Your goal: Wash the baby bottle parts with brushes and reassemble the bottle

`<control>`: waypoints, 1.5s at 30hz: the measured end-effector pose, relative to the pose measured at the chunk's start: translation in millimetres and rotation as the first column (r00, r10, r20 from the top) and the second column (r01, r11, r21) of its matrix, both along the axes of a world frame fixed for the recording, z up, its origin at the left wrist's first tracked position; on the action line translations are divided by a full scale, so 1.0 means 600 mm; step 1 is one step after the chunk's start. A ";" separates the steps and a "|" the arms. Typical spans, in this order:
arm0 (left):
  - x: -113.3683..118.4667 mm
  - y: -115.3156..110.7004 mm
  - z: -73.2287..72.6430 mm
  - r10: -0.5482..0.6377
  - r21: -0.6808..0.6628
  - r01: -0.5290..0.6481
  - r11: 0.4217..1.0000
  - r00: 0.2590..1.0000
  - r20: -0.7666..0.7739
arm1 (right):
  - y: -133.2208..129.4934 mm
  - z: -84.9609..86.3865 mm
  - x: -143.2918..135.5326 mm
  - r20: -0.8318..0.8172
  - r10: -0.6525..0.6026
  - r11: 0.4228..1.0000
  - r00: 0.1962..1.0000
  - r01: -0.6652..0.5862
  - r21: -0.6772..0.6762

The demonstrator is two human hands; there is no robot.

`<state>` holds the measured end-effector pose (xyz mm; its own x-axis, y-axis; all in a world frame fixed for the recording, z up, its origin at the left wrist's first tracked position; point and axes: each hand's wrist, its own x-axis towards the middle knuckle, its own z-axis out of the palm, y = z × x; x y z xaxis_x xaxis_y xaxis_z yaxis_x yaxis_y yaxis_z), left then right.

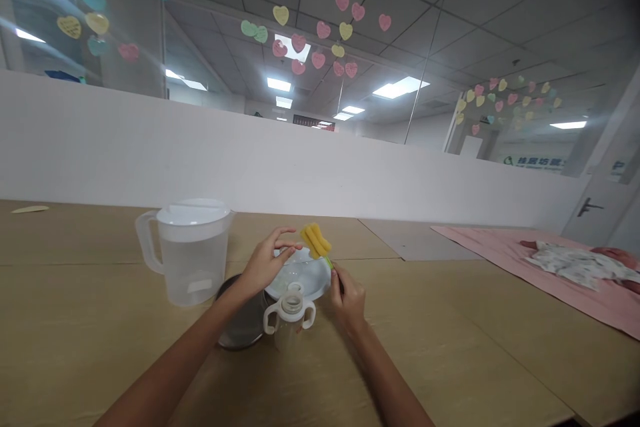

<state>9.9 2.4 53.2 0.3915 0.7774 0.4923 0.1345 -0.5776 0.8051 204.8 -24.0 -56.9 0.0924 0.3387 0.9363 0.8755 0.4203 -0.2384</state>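
Observation:
My right hand (349, 297) is closed round the green-and-dark handle of a brush whose yellow sponge head (316, 241) points up and left. Over the left rim of a white bowl (317, 278), my left hand (273, 259) has its fingers apart, close to the sponge but with a gap between them. Clear items that I cannot make out fully lie in the bowl. In front of it stands a clear bottle (291, 310) with two white handles and an uncapped mouth. A dark round tray (243, 323) lies partly under my left forearm.
A lidded translucent pitcher (195, 257) stands at the left on the wooden table (450, 347). On the right, patterned fabric (575, 261) lies on a pink cloth (515, 253). A low white wall (300, 173) runs behind the table.

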 end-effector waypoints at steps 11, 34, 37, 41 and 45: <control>-0.002 -0.020 0.016 -0.032 -0.090 0.039 0.995 0.997 0.074 | 0.002 -0.007 0.005 0.093 0.102 0.994 0.990 -0.100 -0.035; -0.017 -0.006 0.025 0.049 -0.398 0.134 0.907 0.907 0.418 | 0.005 -0.013 0.002 0.279 0.026 0.999 0.960 -0.017 -0.035; -0.020 0.004 0.020 -0.004 -0.460 0.256 0.850 0.877 0.481 | 0.008 -0.016 0.005 0.243 0.008 0.999 0.970 0.004 -0.048; -0.022 0.007 0.019 -0.035 -0.500 0.368 0.784 0.830 0.556 | 0.010 -0.021 0.010 0.186 -0.005 0.998 0.983 0.017 -0.066; -0.026 0.004 0.022 -0.114 -0.498 0.459 0.736 0.809 0.577 | 0.012 -0.026 0.013 0.175 -0.013 0.998 0.984 0.024 -0.058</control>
